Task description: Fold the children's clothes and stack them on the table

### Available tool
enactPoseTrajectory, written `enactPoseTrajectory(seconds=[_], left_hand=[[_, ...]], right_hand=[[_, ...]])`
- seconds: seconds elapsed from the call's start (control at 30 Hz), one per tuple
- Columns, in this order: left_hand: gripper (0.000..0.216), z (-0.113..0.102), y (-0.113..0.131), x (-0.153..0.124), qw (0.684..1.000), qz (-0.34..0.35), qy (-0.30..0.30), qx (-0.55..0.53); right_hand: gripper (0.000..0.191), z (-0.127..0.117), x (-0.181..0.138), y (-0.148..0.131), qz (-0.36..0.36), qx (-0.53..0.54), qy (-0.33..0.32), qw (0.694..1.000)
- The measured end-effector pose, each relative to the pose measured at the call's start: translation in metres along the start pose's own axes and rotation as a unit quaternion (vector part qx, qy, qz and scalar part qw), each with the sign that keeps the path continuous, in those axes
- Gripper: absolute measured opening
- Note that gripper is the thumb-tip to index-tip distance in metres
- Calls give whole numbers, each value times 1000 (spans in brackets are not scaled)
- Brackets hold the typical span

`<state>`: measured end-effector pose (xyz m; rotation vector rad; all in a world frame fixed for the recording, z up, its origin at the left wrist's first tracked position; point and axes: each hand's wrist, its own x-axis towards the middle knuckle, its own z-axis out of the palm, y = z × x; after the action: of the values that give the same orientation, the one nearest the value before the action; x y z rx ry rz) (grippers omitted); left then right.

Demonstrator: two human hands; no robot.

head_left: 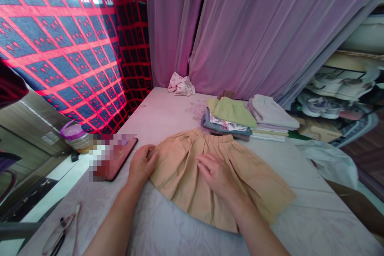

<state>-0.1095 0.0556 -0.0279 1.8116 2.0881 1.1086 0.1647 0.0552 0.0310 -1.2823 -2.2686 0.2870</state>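
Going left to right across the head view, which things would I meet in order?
Glasses → phone → left hand → skirt, with the right hand over it → shoes.

purple curtains (255, 28) hang behind the pale table (159, 114).

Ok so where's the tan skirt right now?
In the head view, the tan skirt lies spread mid-table, with the left hand at its left edge, the right hand over its middle, and the stacked clothes just beyond its waistband.
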Motion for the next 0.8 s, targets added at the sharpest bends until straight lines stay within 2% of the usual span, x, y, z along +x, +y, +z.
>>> enactPoseTrajectory(seconds=[0.07,0.17,0.3,0.47,0.57,0.67,0.8], left_hand=[[34,-1,2,-1,1000,2,-2,4],[40,-4,4,-2,999,7,13,32],[41,-10,8,-4,995,-14,21,97],[29,-14,13,-5,987,-28,-12,157],[19,-15,12,-5,987,-31,-20,155],[19,-14,9,-3,990,-44,-7,136],[22,-14,9,-2,992,-67,7,102]], right_hand=[[31,16,5,-20,0,-3,-60,998],[26,39,12,-33,16,-23,-109,994],[23,59,17,-37,60,-68,-90,992],[34,58,12,-43,62,-83,-83,991],[34,50,-1,-46,29,-72,-70,995],[37,47,-15,-44,7,-65,-58,996],[44,54,-26,-36,30,-67,-107,992]])
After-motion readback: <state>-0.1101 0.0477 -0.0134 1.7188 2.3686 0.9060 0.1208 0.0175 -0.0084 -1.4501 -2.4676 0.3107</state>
